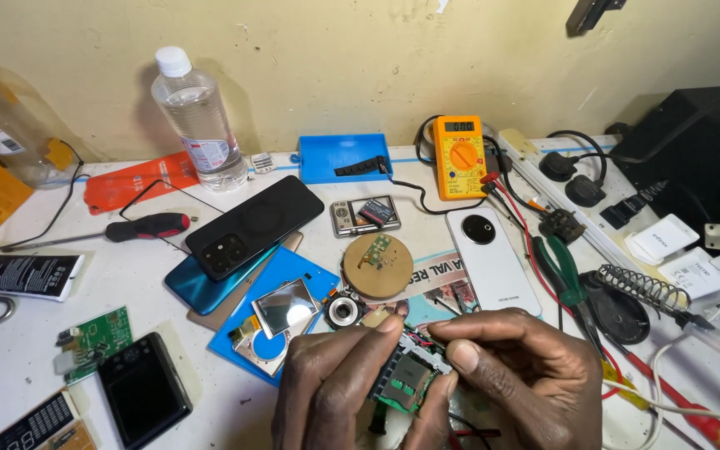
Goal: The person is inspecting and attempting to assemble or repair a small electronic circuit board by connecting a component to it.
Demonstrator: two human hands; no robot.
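- We hold a small camera module (410, 379) over the tabletop (35, 333): left hand (335, 396) and right hand (518, 375) fingers pinching its edges.
- We judge disassembly underway; next calls for careful prying.

Your two hands meet low in the frame, just right of centre. Your left hand (335, 392) curls with knuckles up, thumb and forefinger pinched. Your right hand (518, 375) comes in from the lower right, its thumb and forefinger also pinching, fingertips nearly touching the left's.

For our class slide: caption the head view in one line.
Both hands, left and right, grip a small circuit module above a cluttered repair bench.
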